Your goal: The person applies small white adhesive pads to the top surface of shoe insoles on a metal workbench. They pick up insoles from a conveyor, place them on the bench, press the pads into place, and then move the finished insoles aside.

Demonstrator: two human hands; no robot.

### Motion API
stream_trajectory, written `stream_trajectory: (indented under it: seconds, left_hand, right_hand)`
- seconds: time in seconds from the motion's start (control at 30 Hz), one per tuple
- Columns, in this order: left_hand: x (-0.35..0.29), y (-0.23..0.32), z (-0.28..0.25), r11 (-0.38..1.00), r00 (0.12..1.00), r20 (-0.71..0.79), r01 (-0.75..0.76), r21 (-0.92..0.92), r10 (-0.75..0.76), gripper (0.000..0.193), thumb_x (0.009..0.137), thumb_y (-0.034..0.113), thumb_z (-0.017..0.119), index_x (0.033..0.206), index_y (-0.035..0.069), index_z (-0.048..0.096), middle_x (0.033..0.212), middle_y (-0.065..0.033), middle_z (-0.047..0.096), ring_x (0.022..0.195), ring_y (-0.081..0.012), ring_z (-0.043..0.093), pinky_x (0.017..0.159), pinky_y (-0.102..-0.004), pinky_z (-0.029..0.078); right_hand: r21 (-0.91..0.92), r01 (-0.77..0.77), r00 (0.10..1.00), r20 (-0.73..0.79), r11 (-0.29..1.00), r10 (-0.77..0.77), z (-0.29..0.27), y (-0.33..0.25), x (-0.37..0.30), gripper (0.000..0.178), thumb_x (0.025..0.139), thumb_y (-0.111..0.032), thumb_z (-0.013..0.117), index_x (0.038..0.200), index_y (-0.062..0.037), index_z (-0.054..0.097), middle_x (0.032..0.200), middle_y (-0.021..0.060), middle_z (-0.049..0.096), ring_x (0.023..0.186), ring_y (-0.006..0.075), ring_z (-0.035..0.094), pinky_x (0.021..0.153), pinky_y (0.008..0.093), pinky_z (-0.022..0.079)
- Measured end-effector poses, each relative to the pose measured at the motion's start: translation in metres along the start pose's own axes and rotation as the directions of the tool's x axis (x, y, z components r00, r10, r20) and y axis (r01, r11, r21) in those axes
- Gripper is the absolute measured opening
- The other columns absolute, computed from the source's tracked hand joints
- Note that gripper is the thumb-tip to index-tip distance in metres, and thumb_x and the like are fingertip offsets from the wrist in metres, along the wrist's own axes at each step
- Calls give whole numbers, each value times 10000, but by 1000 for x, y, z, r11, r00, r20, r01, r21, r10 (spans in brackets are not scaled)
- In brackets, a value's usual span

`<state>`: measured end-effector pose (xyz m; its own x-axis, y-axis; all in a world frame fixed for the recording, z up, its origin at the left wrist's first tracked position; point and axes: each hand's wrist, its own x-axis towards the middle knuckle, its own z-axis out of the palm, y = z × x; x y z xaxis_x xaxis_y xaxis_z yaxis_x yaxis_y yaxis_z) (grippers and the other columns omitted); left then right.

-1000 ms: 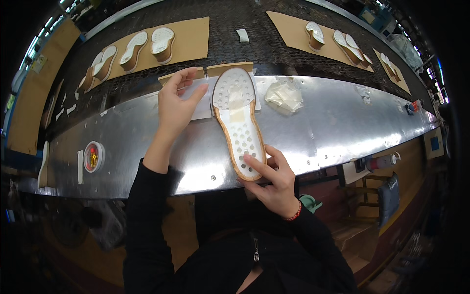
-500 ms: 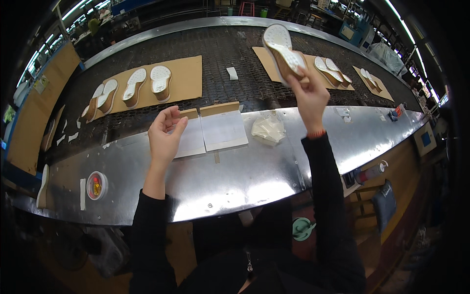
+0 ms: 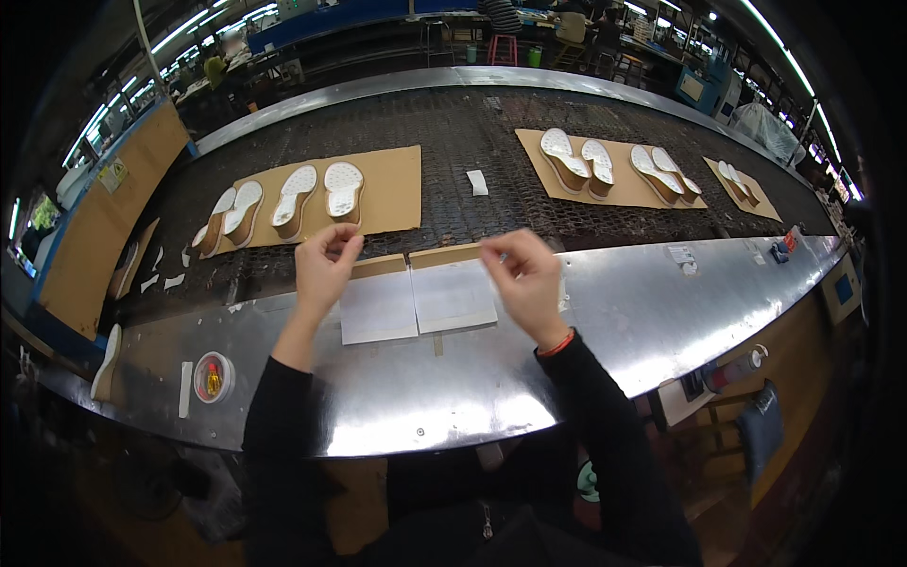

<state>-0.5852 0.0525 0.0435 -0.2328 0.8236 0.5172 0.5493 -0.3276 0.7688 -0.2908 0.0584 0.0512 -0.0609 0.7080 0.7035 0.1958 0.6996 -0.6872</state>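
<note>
My left hand [image 3: 326, 263] hovers over the back edge of the steel table [image 3: 614, 321], its fingertips pinched together with nothing visible between them. My right hand [image 3: 522, 277] is curled just right of two white sheets [image 3: 416, 302] that lie side by side with cardboard strips [image 3: 442, 255] behind them. A bit of crumpled clear plastic [image 3: 563, 286] shows at its right edge; whether the hand grips it is unclear. Beyond, on the mesh conveyor [image 3: 453, 132], white shoe soles lie on a left cardboard board [image 3: 392, 194] and a right board [image 3: 624, 194].
A third board with soles [image 3: 742, 184] lies at the far right. A small white slip [image 3: 477, 181] sits on the mesh. On the table's left are a round tin [image 3: 213, 376] and a white strip [image 3: 185, 388]. A bottle [image 3: 732, 370] hangs below the right edge.
My right hand carried a tan-edged sole from the table to the right board on the conveyor, let go of it, and came back beside the white sheets. My left hand closed into a pinch.
</note>
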Motion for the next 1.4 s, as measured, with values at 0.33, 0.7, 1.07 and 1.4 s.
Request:
stream_trajectory:
  seconds: [0.33,0.7,1.07,1.4]
  left_hand:
    - [139,-158,-59,640,972,150,1,769,-183,434,939,431,595,1055,38,737,1033,-241,703,993,-432,656,861,-486,507]
    - [150,-112,-2,529,977,70,48,847,-200,427,858,422,688,853,-1,742,866,-241,711,862,-401,698,772,-480,543]
    - [146,-89,-27,793,997,37,-74,604,65,381,794,316,735,655,-33,668,548,-176,615,519,-286,636,547,-427,475]
    - [-91,146,-68,946,989,58,-149,286,138,308,792,46,758,595,1,527,540,-1,459,497,-50,393,461,-243,310]
  right_hand:
    - [-90,188,959,231,978,-163,24,1,-28,77,823,-49,695,899,-53,697,783,84,624,651,269,640,584,353,512]
    - [-112,230,970,111,967,-218,13,0,-19,66,824,-48,682,890,-43,677,794,72,610,658,272,640,572,361,511]
    - [-192,249,968,27,949,-249,7,17,-10,36,827,-47,679,862,-54,681,768,75,601,629,275,622,556,368,499]
    - [23,364,928,-91,931,-360,-31,-68,-41,357,725,-101,830,1061,-48,725,908,106,634,756,221,616,639,308,510]
